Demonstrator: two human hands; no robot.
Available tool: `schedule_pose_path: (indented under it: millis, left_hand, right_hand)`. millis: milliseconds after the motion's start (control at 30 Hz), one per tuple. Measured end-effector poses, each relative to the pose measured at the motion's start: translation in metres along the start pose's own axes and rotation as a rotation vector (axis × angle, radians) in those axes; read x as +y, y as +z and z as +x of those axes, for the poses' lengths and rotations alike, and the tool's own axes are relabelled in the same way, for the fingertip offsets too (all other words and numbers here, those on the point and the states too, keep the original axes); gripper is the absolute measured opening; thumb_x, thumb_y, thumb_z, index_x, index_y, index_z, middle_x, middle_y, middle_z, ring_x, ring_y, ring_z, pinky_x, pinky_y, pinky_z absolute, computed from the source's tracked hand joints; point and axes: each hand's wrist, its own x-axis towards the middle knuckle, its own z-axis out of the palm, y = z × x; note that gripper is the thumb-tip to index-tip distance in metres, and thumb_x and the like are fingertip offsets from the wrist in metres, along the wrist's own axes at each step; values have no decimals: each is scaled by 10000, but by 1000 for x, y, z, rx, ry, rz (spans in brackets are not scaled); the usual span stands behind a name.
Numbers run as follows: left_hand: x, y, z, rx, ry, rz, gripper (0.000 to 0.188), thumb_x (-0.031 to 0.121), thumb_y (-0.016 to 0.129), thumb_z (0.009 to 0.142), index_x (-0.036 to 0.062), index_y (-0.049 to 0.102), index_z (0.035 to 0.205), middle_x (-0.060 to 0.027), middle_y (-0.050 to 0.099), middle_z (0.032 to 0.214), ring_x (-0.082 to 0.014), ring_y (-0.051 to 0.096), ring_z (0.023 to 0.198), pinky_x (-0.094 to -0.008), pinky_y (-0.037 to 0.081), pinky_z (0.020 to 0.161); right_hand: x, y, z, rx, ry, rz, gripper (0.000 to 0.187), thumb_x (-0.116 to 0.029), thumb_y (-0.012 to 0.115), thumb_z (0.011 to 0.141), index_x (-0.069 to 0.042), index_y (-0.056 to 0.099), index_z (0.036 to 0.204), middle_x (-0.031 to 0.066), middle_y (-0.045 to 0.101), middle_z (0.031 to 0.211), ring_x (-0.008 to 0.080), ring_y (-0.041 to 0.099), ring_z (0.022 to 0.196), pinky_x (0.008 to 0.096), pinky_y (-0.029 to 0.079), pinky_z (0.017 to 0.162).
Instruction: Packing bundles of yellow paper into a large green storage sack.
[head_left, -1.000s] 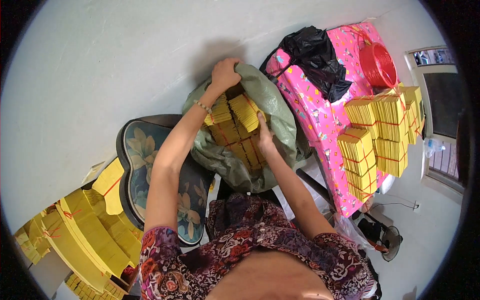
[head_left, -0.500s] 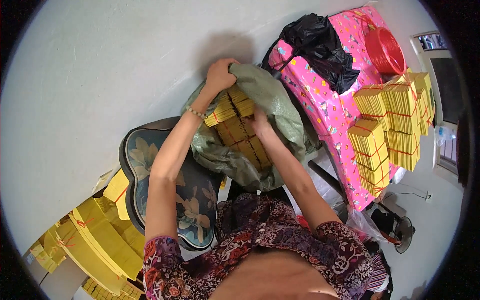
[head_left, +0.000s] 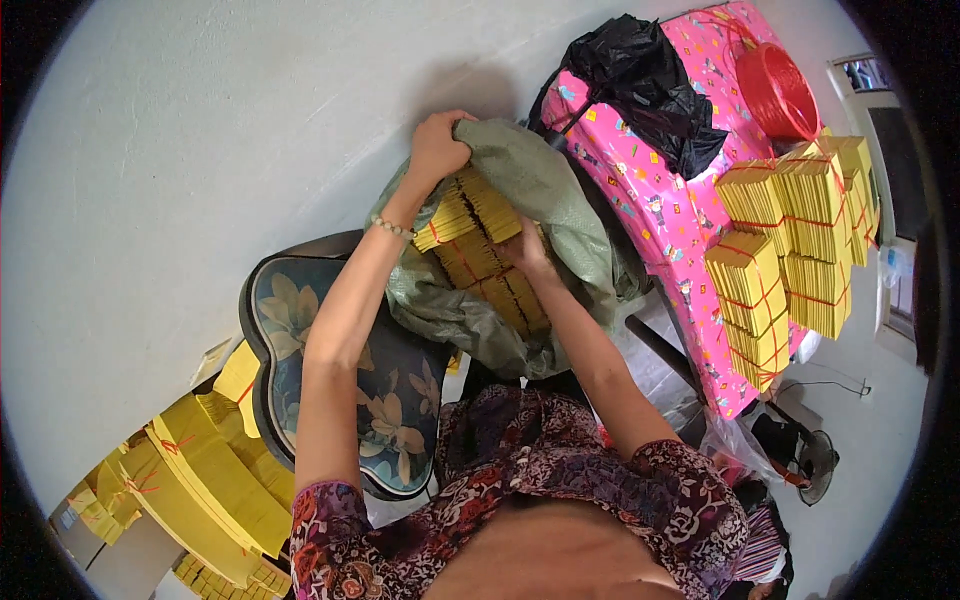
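A green woven sack (head_left: 500, 150) stands in front of me with its mouth spread wide. Several yellow paper bundles (head_left: 470, 255), tied with red string, are packed inside it. At the far rim, my left hand (head_left: 440, 148) is closed on the sack's folded edge. My right hand (head_left: 527, 250) reaches into the mouth and grips the right end of an upper bundle. Its fingertips are partly hidden among the bundles.
A flower-patterned chair seat (head_left: 385, 400) is left of the sack. Yellow paper stacks (head_left: 210, 470) lie at lower left. On the right, a pink-covered table (head_left: 650, 220) bears tied bundles (head_left: 745, 270), a black plastic bag (head_left: 640, 90) and a red string coil (head_left: 780, 95). A wall rises behind.
My right hand has shifted slightly at the bundle's end, and more of it shows. My left hand keeps its hold on the sack's rim. The view has moved a little.
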Motion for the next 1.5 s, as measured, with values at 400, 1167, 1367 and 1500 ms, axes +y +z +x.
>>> schedule_pose_path:
  millis: [400,1167,1367,1500]
  left_hand:
    - [7,9,-4,71,83,36,387,17,533,596,71,666,955,-183,649,861,-369,607,842,-403,477,742]
    - [119,88,-113,413,490,307,592,-24,564,689,37,452,1267,-169,501,1211,-341,418,1153,-466,288,997]
    - [189,247,-182,-166,115,-647,352,57,573,861,53,520,1208,-40,556,1125,-128,522,1006,-257,432,844]
    - [249,345,-233,-518,-422,-879,451,208,623,866,72,470,1267,-49,560,1098,-154,558,958,-313,467,819]
  right_hand:
    - [-10,35,11,-9,-109,-144,495,-427,444,946,-114,372,1323,51,469,1237,207,471,1103,388,441,892]
    - [-11,-134,-216,28,-316,-630,311,-274,577,893,-38,579,1095,48,615,918,125,584,800,280,479,664]
    - [-51,-256,-333,401,-441,-284,171,-173,509,901,-75,603,1006,25,609,825,114,581,739,250,475,625]
    - [-89,-341,-388,929,-808,-36,225,-237,467,930,-53,577,860,5,507,656,103,498,587,258,417,526]
